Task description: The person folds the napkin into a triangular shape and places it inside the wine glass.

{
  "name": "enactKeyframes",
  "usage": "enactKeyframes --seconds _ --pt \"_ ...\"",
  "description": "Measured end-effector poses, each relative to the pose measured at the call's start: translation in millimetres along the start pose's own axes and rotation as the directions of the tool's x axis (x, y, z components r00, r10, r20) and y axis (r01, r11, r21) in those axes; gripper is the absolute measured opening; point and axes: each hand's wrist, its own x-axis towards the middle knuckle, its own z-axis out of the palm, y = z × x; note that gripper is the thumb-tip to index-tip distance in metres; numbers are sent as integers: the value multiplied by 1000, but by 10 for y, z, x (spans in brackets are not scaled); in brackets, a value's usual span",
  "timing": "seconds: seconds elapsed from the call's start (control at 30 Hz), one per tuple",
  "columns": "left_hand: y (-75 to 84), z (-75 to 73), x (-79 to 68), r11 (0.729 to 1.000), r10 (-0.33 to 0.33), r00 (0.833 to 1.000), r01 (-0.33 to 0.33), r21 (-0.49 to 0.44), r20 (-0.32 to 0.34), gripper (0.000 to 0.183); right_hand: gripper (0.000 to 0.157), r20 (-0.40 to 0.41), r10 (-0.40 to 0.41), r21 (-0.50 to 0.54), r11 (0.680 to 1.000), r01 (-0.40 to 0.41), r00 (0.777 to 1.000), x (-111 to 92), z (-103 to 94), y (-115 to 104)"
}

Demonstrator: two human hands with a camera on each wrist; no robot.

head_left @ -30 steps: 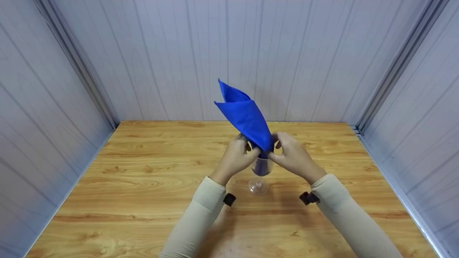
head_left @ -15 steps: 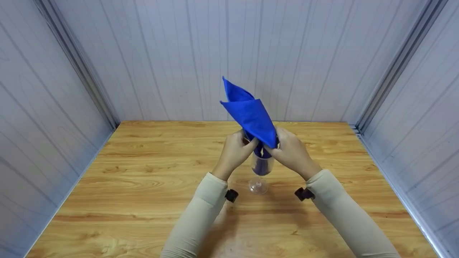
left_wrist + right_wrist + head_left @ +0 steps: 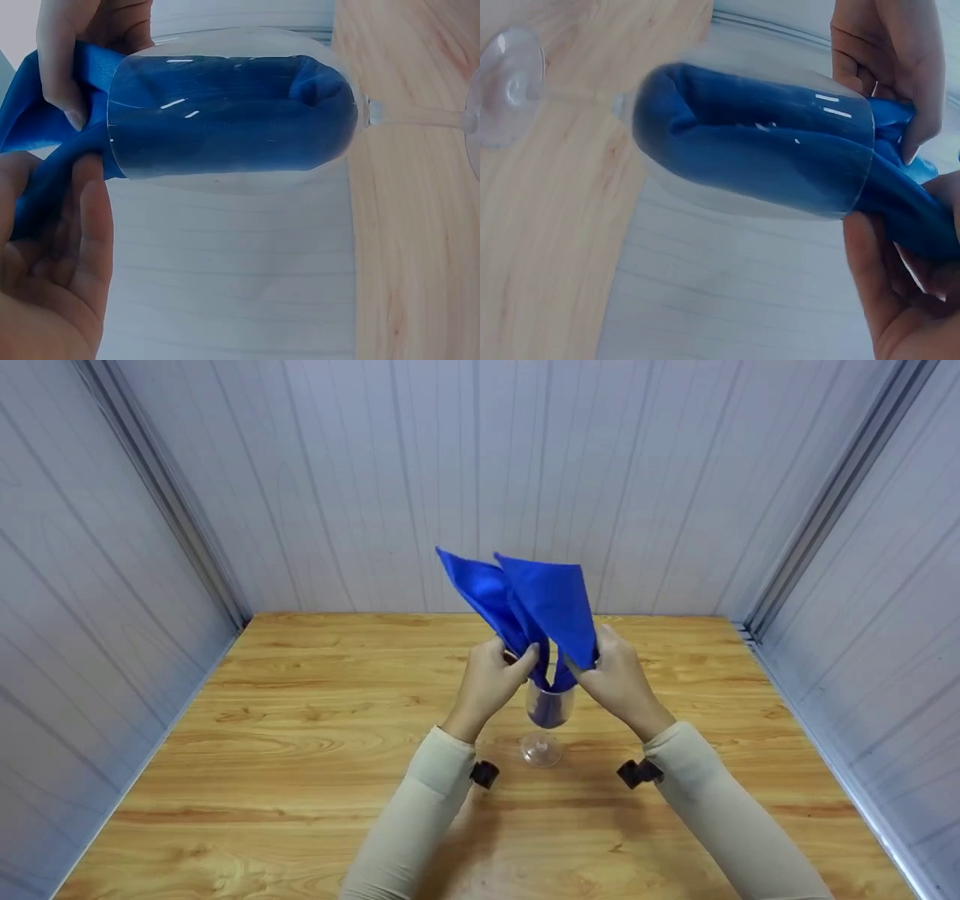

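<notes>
A blue cloth napkin (image 3: pixel 551 596) stands in a clear stemmed wine glass (image 3: pixel 550 711), its lower part packed down into the bowl and its upper part spread into two pointed flaps. My left hand (image 3: pixel 489 675) pinches the left flap just above the rim. On the other side my right hand (image 3: pixel 616 679) pinches the right flap, thumb in front. Between the hands the cloth splits into a V. Both wrist views show the rounded, folded end of the napkin (image 3: pixel 240 112) inside the bowl, and the glass foot (image 3: pixel 510 86) on the wood.
The glass stands on a wood-grain table (image 3: pixel 300 750). Pale panelled walls (image 3: pixel 360 487) rise at the back and on both sides. Each wrist carries a small dark camera, the left one (image 3: pixel 484 774) and the right one (image 3: pixel 640 773).
The rolled napkin top has been parted into two flaps, one leaning left and one held right. My right hand has shifted slightly to the right; the glass stays in place.
</notes>
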Motion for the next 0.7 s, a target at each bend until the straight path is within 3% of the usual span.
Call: enactKeyframes --seconds 0.1,0.23,0.43,0.5,0.6,0.7 --pt "-28 -11 -23 999 -28 999 28 -33 -24 19 30 -4 91 93 992 -91 996 -39 2 21" --pt "-90 -24 -54 999 -31 998 30 -25 -62 25 29 -8 216 212 955 -209 976 -98 14 52" --pt "-171 -35 -125 994 -95 991 89 -65 -91 24 23 -72 306 353 898 -263 949 -197 119 145" --pt "-192 -39 -144 985 -140 986 129 -117 -92 24 20 -81 365 434 851 -296 928 -229 168 165" --pt "-211 -37 -167 957 -222 971 200 -209 -86 25 17 -69 483 569 738 -364 873 -270 237 189" --pt "-223 -24 -187 937 -281 955 253 -240 -90 26 15 -34 574 663 626 -411 819 -297 285 199"
